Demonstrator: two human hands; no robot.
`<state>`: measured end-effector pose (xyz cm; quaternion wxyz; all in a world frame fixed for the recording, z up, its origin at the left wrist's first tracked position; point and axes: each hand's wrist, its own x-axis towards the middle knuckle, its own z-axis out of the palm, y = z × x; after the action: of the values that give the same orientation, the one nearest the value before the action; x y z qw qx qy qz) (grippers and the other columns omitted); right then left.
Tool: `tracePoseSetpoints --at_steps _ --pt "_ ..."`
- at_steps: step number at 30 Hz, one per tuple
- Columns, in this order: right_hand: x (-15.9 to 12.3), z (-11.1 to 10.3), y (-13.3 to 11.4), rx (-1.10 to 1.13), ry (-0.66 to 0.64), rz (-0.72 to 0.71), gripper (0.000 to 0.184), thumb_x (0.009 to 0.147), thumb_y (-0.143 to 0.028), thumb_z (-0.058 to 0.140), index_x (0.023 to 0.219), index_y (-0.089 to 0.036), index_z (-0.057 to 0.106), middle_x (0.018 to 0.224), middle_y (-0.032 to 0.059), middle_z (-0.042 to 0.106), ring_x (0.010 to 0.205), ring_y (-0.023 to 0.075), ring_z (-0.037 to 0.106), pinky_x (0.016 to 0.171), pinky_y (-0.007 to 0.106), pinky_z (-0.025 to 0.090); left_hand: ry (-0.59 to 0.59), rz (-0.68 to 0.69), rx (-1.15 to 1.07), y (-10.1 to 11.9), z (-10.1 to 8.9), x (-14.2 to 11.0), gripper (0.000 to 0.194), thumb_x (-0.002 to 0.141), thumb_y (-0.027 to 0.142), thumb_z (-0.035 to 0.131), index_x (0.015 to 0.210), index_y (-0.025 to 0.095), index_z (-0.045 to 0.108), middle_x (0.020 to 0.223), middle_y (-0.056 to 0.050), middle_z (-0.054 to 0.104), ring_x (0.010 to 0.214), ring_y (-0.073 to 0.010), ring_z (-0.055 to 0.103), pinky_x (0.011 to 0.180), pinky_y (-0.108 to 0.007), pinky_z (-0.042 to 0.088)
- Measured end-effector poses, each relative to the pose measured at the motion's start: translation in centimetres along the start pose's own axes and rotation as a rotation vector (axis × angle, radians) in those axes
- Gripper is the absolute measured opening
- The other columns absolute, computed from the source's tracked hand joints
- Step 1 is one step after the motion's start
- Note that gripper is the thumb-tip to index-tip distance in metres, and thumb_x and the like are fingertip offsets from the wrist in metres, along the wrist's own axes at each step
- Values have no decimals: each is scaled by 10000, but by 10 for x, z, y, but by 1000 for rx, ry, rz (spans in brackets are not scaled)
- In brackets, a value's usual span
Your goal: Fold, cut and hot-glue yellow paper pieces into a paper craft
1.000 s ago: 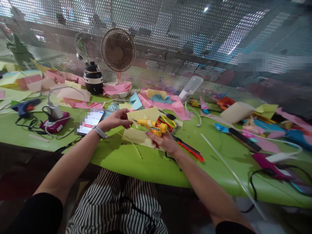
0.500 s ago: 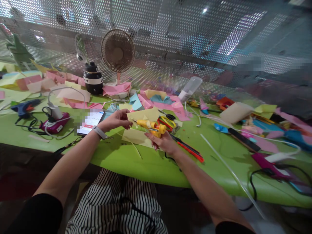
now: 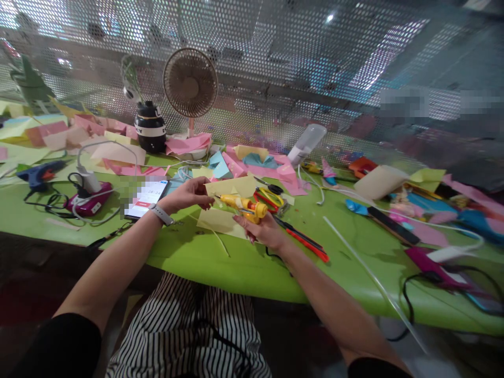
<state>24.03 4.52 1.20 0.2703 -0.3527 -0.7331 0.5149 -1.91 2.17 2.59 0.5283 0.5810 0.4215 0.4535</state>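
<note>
My right hand (image 3: 263, 229) is closed around a yellow hot glue gun (image 3: 244, 206), its nozzle pointing left. My left hand (image 3: 191, 193) pinches the left end of a piece of pale yellow paper (image 3: 232, 186), just behind the nozzle. Whether the nozzle touches the paper I cannot tell. Below them, a second pale yellow sheet (image 3: 220, 221) lies flat on the green table, partly under my right hand. A thin pale strip (image 3: 220, 242) crosses its lower left part.
Scissors (image 3: 271, 186) and red-handled cutters (image 3: 311, 247) lie right of my hands, with a clear glue stick (image 3: 370, 273) beyond. A phone (image 3: 147, 198) and purple power strip (image 3: 90, 199) are at left. Behind stand a fan (image 3: 190, 83), a black bottle (image 3: 150, 127) and paper scraps.
Both hands hold nearly the same position. The glue gun has tipped or shifted very slightly, and the view has drifted a little.
</note>
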Motion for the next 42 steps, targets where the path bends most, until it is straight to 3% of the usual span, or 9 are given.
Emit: tracePoseSetpoints --at_steps 24,31,34,37,39,42 --pt "-2 2 -4 -57 -3 23 418 724 -578 768 775 -175 670 453 -50 516 348 95 446 355 222 394 0 5 1 -2 -1 1 340 725 196 804 925 151 534 752 -20 713 630 -128 698 607 -251 585" --pt "-3 -5 -3 114 59 -41 448 695 -588 796 823 -188 640 484 -66 500 374 86 435 361 220 405 25 11 7 0 -3 0 332 721 195 801 910 153 532 730 -3 702 618 -117 685 602 -240 579" --pt "-2 -20 -10 122 178 -129 490 678 -622 790 855 -190 640 591 -40 562 422 82 461 384 225 430 57 13 10 2 -6 0 346 699 194 808 909 148 537 731 -4 703 616 -113 678 598 -236 575" --pt "-2 -47 -16 17 339 -200 483 701 -617 764 896 -195 634 602 -37 547 422 93 442 376 244 407 97 17 17 5 -8 1 366 681 208 820 912 147 543 741 -10 714 615 -106 672 598 -224 570" --pt "-2 -73 -16 -154 432 -248 423 751 -592 721 885 -203 621 600 -25 546 441 121 473 409 270 425 119 15 34 6 -10 2 390 670 222 835 928 149 552 729 -3 713 614 -105 670 601 -218 568" --pt "-4 -117 -6 -598 596 -314 346 797 -493 688 982 -203 653 864 78 708 752 231 663 681 342 540 135 19 50 7 -12 4 425 650 238 852 949 154 561 719 3 714 611 -110 673 602 -218 568"
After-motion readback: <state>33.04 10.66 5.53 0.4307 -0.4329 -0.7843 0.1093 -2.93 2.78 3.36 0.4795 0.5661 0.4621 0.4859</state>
